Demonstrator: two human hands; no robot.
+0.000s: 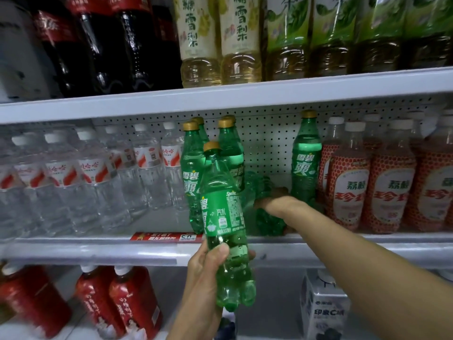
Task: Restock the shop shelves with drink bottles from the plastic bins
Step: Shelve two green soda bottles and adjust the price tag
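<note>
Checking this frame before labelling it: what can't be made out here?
Head view only.
- Right hand: fingers hidden behind a motion-blurred green bottle, so the grip is unclear.
- Price tag: print blurred.
- Cola bottles: caps cut off by the top edge.
- Carton: right side hidden by the right forearm.
- Bins: out of frame.

What sits around your spot
You see a red price label (166, 237), a perforated back panel (267, 138) behind, and a white carton (323, 307) low right.

Drink bottles (306, 168) on white shelf (98, 251)
</note>
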